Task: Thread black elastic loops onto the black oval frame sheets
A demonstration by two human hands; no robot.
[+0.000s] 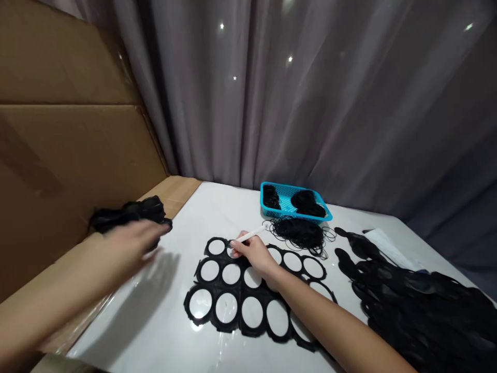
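Observation:
A black sheet with several round cut-out holes (217, 290) lies flat on the white table (155, 321). My right hand (254, 254) rests on the sheet's far edge, fingers pinched round a thin white stick tool (248, 236) that points away to the right. My left hand (134, 241) is blurred by motion over the table's left edge, reaching toward a crumpled pile of black material (130, 213) lying on a cardboard flap. Whether its fingers hold anything is unclear.
A blue mesh basket (326, 211) with black pieces stands at the back. A tangle of thin black rings (298, 233) lies before it. Stacked black sheets (419, 305) and a white paper (388, 247) fill the right. Large cardboard (66, 150) walls the left; grey curtain behind.

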